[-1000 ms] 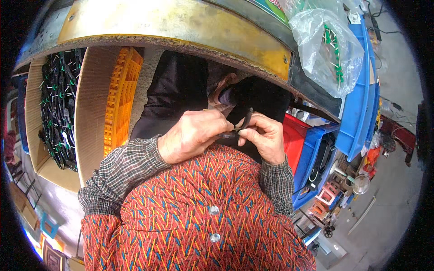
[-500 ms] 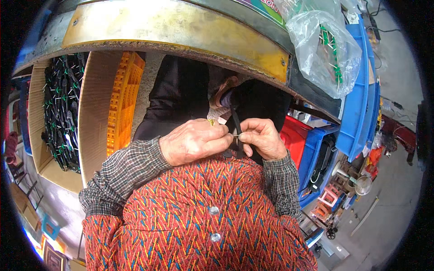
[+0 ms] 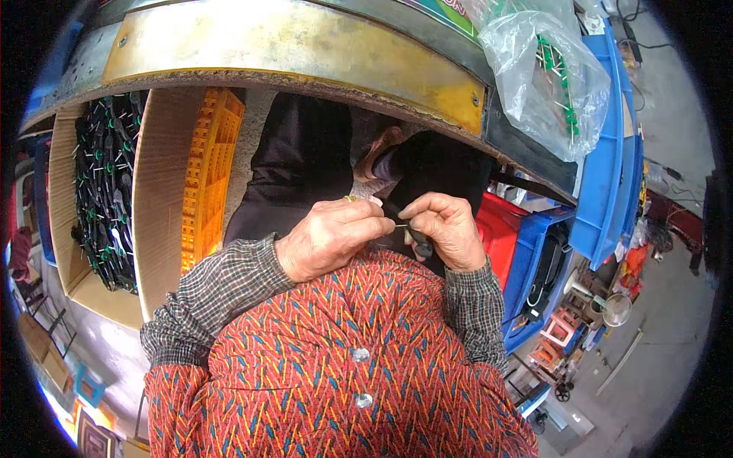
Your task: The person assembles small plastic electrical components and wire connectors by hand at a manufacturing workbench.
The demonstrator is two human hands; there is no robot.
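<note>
Both hands are up tight against the chest at centre frame, knuckles toward us. The left hand [image 3: 330,238] is curled nearly closed, fingertips pinching a thin metal pin [image 3: 400,225]. The right hand [image 3: 444,229] is curled around a small dark part [image 3: 421,246], mostly hidden under its fingers, so its shape is hard to make out. Further off at left, a cardboard box [image 3: 156,221] of black pieces; upper right, a clear plastic bag [image 3: 546,76].
</note>
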